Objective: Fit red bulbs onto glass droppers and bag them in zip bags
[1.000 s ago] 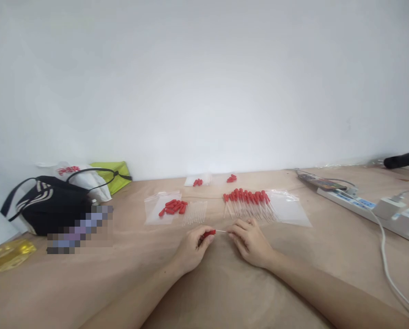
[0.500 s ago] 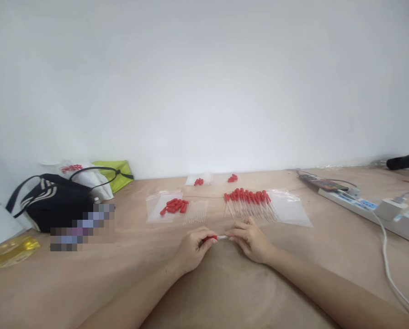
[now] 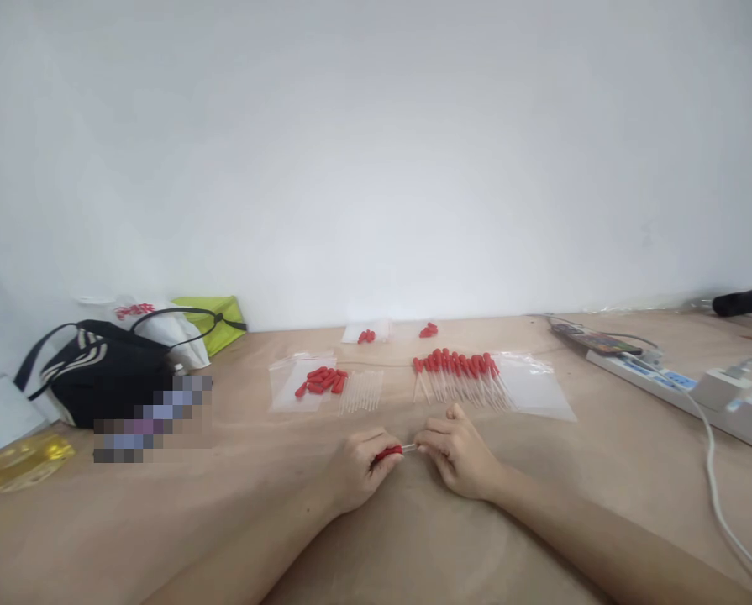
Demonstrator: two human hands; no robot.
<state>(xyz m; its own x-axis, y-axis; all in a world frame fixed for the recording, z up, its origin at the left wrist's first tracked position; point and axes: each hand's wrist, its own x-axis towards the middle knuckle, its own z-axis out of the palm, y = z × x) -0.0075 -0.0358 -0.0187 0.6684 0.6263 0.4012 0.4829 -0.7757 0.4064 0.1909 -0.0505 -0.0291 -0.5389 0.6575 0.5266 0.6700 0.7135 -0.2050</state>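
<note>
Here, the left hand [image 3: 361,470] has its fingers clamped on a red bulb [image 3: 389,454], while the right hand [image 3: 459,454] pinches a thin clear tube [image 3: 409,449] that meets it between both sets of fingertips. Beyond the left fingers lie loose red bulbs [image 3: 322,380] and bare tubes [image 3: 361,391]; beyond the right, red-topped droppers [image 3: 457,365].

Room btwn tubes [image 3: 361,391] & droppers [image 3: 457,365]; pwr strip [image 3: 676,393] blocks R.
</note>
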